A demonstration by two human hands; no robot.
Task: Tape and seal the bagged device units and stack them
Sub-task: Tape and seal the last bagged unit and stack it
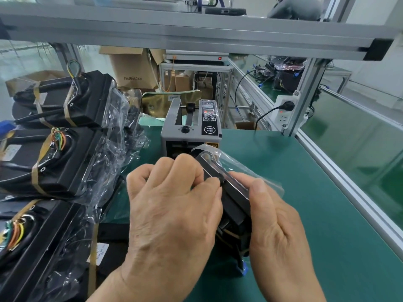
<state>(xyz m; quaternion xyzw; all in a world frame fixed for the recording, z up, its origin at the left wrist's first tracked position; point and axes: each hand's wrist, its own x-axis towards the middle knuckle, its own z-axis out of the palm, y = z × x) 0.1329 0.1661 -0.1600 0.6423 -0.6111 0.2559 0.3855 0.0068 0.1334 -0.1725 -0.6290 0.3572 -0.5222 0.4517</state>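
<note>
Right, both hands are meeting over the middle of the green matted tabletop [305,192]. The left hand [172,205] is curling its fingers over the top of a black boxy device unit [231,192] in a clear plastic bag [242,165], with its thumb tip pressing on the unit's upper edge. The right hand [279,219] is gripping the same unit from the other side, thumb lying along the top face and palm pressing against the flank. Its fingers are hiding underneath. The unit is sitting tilted between the two hands, far end raised and loose bag film trailing off to the right.

Just beyond the unit, a grey box-shaped tape dispenser [192,127] with a black control panel is standing on the tabletop. Along the left edge, three more bagged black units [43,162], bound with tan tape bands and showing coloured wires, are lying side by side, their crinkled bag ends spilling toward the centre.

Overhead, a silver aluminium-profile shelf [196,33] is spanning the whole bench. On the upright at right, a white power socket [284,111] is carrying a black plug. Behind the dispenser, brown cardboard boxes [133,66] are sitting on the pale factory floor, and a second green-topped bench [359,138] is running alongside to the right.
</note>
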